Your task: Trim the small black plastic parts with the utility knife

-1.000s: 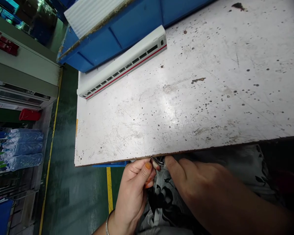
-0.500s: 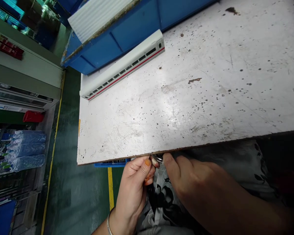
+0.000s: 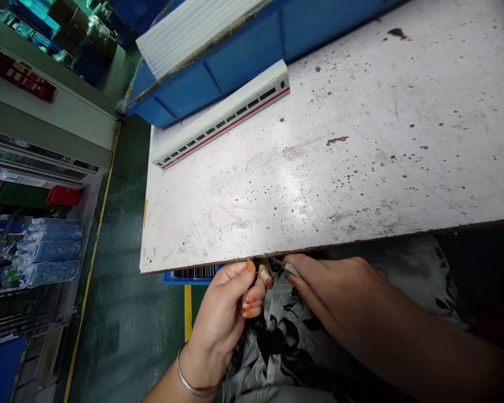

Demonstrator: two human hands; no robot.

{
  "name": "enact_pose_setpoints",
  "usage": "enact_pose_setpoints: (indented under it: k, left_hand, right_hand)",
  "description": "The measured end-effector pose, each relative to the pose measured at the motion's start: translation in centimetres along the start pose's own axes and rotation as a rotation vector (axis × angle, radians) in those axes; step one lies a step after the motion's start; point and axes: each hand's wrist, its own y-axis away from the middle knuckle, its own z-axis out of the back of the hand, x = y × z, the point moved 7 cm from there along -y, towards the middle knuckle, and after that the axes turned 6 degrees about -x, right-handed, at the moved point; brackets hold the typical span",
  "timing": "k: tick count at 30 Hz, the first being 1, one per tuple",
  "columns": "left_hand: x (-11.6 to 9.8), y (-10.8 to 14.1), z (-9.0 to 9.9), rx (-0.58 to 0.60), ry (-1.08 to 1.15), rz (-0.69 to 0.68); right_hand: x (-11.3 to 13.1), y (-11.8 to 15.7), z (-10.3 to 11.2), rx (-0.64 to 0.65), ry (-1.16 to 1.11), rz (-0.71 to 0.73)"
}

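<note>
At the table's front edge, my left hand is closed, thumb pressed against the curled fingers. Whatever it pinches is small, dark and mostly hidden. Just to its right, my right hand grips a thin metal tool whose tip points toward the left fingertips. Its exact kind is too small to tell. Farther back on the white table lies a model train car body, white with a red stripe and dark windows, alongside a blue crate.
The blue crate holds white ribbed sheet material. Under the table edge shows a blue tray with dark slotted contents. On the left are wrapped bottles, a red bucket and fire extinguishers.
The view has shifted slightly. My right hand has turned and drawn a little away from the left fingertips, showing more of the metal tool. My left hand stays pinched.
</note>
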Motion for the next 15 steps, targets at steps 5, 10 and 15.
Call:
enact_pose_setpoints:
  k: [5, 10, 15]
  left_hand:
    - [-0.7, 0.7, -0.4, 0.015, -0.042, -0.006]
    - [-1.0, 1.1, -0.9, 0.039, -0.107, -0.03]
    - [-1.0, 1.4, -0.6, 0.011, -0.124, -0.085]
  right_hand:
    - [-0.2, 0.1, 0.5, -0.104, -0.221, -0.04]
    - [-0.2, 0.5, 0.3, -0.24, -0.316, 0.055]
    - [0.4, 0.6, 0.5, -0.293, -0.181, 0.103]
